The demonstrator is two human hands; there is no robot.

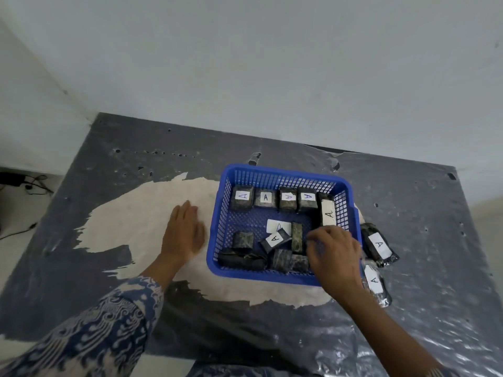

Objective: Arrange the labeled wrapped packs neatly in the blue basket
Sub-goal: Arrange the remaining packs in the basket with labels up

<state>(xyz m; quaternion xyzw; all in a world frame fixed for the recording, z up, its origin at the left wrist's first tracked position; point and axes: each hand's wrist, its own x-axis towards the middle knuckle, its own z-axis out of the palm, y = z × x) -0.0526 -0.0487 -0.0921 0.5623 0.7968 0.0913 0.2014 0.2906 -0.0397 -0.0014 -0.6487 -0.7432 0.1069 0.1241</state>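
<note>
Packs (287, 198) labelled "A" line the blue basket (272, 172); left hand (183, 232) lies spread, right hand's (336, 253) grip unclear.

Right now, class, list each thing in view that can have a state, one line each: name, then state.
Blue basket: upright, partly filled.
Back row packs: four, side by side, labels up.
Front packs: jumbled, some tilted.
Outside packs: two on table, right of basket.
Left hand: flat on table, empty.
Right hand: in basket, contents hidden.
</note>
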